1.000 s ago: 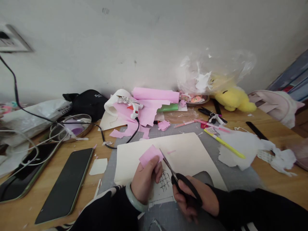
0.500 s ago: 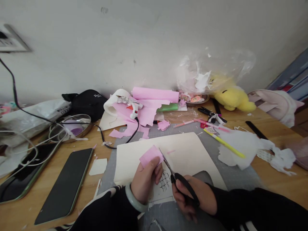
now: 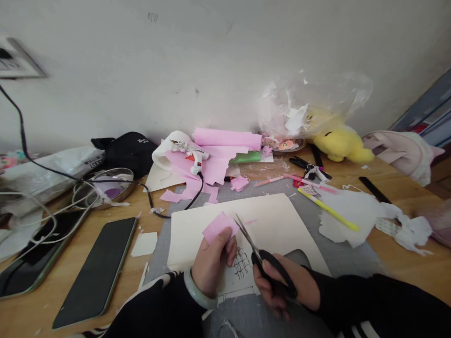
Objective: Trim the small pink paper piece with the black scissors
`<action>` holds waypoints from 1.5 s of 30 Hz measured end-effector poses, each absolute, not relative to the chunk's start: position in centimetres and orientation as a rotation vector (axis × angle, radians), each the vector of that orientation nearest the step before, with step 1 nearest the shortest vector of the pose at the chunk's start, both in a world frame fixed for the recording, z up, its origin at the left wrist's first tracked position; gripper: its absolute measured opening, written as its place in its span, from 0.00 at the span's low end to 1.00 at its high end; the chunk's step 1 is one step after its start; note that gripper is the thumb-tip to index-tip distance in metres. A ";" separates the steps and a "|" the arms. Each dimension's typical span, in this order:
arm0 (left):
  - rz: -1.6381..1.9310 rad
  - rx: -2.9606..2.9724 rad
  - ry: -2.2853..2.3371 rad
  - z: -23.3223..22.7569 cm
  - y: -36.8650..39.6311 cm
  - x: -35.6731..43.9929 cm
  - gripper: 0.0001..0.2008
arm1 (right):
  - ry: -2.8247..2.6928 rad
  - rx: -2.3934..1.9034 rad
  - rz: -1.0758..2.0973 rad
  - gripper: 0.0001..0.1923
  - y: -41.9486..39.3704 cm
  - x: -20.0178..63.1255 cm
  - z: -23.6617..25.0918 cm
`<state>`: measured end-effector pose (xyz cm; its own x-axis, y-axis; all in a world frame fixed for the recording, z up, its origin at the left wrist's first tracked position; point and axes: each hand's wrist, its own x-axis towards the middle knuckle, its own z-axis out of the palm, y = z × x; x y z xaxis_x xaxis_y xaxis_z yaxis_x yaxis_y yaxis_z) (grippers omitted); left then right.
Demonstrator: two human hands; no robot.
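Observation:
My left hand [image 3: 211,263] pinches a small pink paper piece [image 3: 218,226] above a cream card sheet [image 3: 275,225] lying on a grey cutting mat [image 3: 310,211]. My right hand [image 3: 285,286] grips black-handled scissors [image 3: 260,256]. Their blades are slightly parted, with the tips at the pink piece's right edge. A line drawing [image 3: 241,267] on the card shows between my two hands.
Two phones [image 3: 97,270] lie at the left beside cables and a metal dish [image 3: 105,188]. A glue gun [image 3: 192,155], pink paper rolls [image 3: 229,138], pens [image 3: 327,209], white paper scraps [image 3: 352,211], a yellow plush toy [image 3: 341,141] and a plastic bag crowd the back and right.
The scissor blades have parted a little at the pink piece's edge, and my right hand has shifted slightly. My left hand keeps its hold.

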<state>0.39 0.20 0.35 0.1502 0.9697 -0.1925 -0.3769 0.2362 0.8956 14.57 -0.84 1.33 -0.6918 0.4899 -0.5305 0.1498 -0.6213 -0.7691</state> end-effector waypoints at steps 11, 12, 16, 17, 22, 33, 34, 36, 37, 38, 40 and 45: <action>1.080 0.885 1.107 0.4 0.2 0.2 0.18 | -2.171 -1.783 0.522 0.20 2.1 18.0 2.0; 1.078 0.901 1.119 0.3 0.1 0.2 0.19 | -2.206 -1.773 0.424 0.20 2.2 18.1 2.0; 1.131 0.978 1.124 0.5 0.0 0.4 0.21 | -2.384 -1.780 0.049 0.18 2.7 18.0 2.2; 1.149 0.989 1.118 0.7 -0.1 0.5 0.21 | -2.405 -1.795 -0.009 0.18 2.9 18.0 2.3; 1.116 1.154 1.076 1.7 -0.4 0.7 0.20 | -2.272 -1.728 -0.071 0.13 3.5 18.0 2.7; 0.659 1.546 1.194 3.6 -1.0 1.2 0.21 | -1.635 -1.247 1.193 0.12 1.9 15.7 2.1; 0.618 1.601 1.234 4.0 -0.6 1.1 0.22 | -1.623 -1.250 1.176 0.12 1.9 15.8 1.8; 0.571 1.719 1.359 5.1 0.7 0.4 0.24 | -1.583 -1.258 1.156 0.12 2.1 16.1 1.4; 0.569 1.784 1.442 5.7 1.6 0.0 0.24 | -1.565 -1.261 1.150 0.12 2.2 16.3 1.2; 0.574 1.844 1.541 6.3 2.8 -0.6 0.23 | -1.550 -1.264 1.148 0.12 2.4 16.5 1.0; 0.586 1.928 1.780 7.3 5.4 -1.8 0.21 | -1.533 -1.267 1.148 0.12 2.6 16.7 0.8; 0.411 2.005 2.188 7.4 11.1 -4.2 0.16 | -1.534 -1.272 1.133 0.11 2.4 16.7 0.8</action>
